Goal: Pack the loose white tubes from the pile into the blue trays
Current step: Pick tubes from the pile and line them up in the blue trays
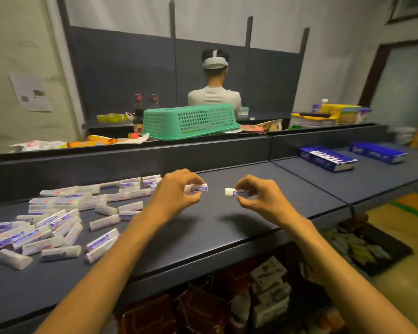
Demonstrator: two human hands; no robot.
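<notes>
A pile of loose white tubes (58, 220) with blue print lies on the left of the dark shelf top (227, 227). My left hand (176, 191) pinches one white tube (199, 188) above the shelf's middle. My right hand (256, 196) holds a second white tube (237, 192), its white cap pointing left. The two tubes are a small gap apart. Two blue trays stand far right: the nearer blue tray (326, 158) shows a row of tubes inside, the farther blue tray (377, 151) lies behind it.
A raised ledge at the back carries a green basket (191, 121), bottles and snack packets. A person sits beyond it, back turned. Boxes and bags fill the shelf below the front edge. A patterned mat lies on the floor at right.
</notes>
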